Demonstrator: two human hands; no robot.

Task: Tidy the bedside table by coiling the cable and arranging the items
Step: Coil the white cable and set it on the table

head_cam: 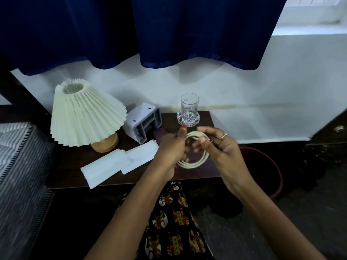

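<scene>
1. The cable (195,162), cream-coloured, hangs in several loops above the table's (187,173) front right part, held up between both hands, not lying on the wood.
2. The left hand (171,147) grips one side of the coil with curled fingers, thumb raised, probably to stop the loops from springing apart.
3. The right hand (216,145) pinches the top of the coil between thumb and bent fingers, apparently guiding a turn into place.
4. The glass (189,107) stands on a coaster (187,121) at the back edge; the lamp (86,115) is at the back left corner, folded white cloths (120,162) lie near the front edge.
</scene>
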